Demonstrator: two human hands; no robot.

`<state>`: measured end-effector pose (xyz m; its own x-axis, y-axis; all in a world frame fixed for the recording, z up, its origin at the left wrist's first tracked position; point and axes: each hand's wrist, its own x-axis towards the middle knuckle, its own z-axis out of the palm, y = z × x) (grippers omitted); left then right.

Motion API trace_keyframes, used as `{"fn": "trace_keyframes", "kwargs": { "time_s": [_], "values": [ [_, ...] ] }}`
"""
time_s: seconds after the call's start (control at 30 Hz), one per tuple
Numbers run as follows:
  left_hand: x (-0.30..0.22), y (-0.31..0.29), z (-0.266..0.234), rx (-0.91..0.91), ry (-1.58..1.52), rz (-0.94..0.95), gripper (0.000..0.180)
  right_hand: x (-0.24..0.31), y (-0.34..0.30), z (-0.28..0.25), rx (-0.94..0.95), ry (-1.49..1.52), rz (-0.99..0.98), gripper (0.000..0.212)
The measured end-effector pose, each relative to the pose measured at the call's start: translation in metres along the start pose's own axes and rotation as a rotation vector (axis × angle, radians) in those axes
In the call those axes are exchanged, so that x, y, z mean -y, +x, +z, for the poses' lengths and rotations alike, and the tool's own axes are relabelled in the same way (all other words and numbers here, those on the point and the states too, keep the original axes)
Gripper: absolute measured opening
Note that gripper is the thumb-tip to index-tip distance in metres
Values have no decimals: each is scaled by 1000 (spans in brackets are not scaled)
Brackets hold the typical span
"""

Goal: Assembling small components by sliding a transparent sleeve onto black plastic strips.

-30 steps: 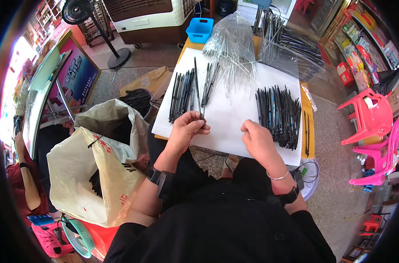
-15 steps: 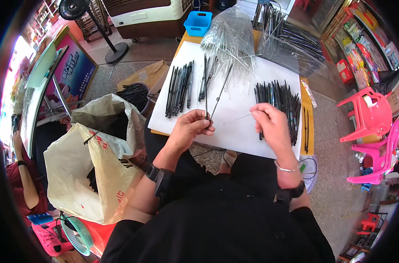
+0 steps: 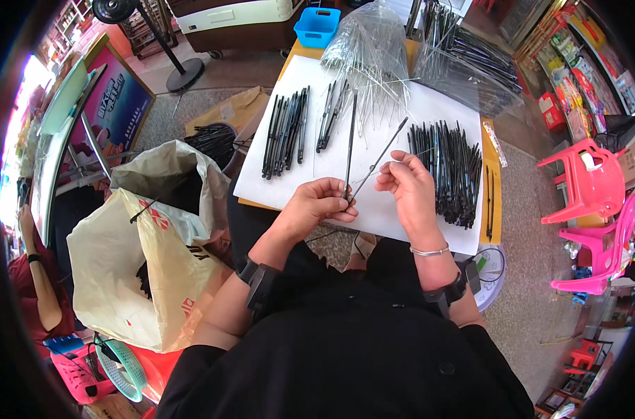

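My left hand (image 3: 323, 200) is closed on the lower ends of two thin black rods (image 3: 350, 143), which spread upward in a narrow V above the white table top. Beside the right-leaning rod, my right hand (image 3: 409, 183) has its thumb and fingers pinched close to the rod's upper half. A fine pale wire (image 3: 423, 151) shows at those fingertips, though only faintly. On the left of the table lies a row of black rods (image 3: 286, 133), with a smaller group (image 3: 330, 115) next to it. A thick row of black rods (image 3: 451, 174) lies beyond my right hand.
A clear plastic bag (image 3: 367, 43) of thin silvery wires lies at the table's far side. Near it stand a blue basket (image 3: 317, 28) and more bagged black rods (image 3: 471, 63). Open sacks (image 3: 115, 258) sit at my left; pink stools (image 3: 586, 183) stand right.
My right hand has moved left and slightly up, close to the right-leaning rod. My left hand and its two rods have shifted a little to the right.
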<state>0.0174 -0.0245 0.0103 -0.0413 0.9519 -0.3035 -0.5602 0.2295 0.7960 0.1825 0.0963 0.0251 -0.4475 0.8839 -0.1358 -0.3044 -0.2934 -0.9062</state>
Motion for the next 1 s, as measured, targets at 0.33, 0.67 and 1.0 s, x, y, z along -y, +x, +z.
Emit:
{"fn": "trace_keyframes", "kwargs": {
  "time_s": [0.33, 0.67, 1.0],
  "values": [
    [-1, -3, 1, 28, -36, 8, 16, -5, -7, 3, 109, -8, 114, 21],
    [-7, -7, 0, 94, 37, 2, 18, -5, -4, 6, 143, -66, 105, 18],
    [-9, -7, 1, 89, 150, 11, 19, -10, -2, 13, 79, -209, -36, 16]
  ]
}}
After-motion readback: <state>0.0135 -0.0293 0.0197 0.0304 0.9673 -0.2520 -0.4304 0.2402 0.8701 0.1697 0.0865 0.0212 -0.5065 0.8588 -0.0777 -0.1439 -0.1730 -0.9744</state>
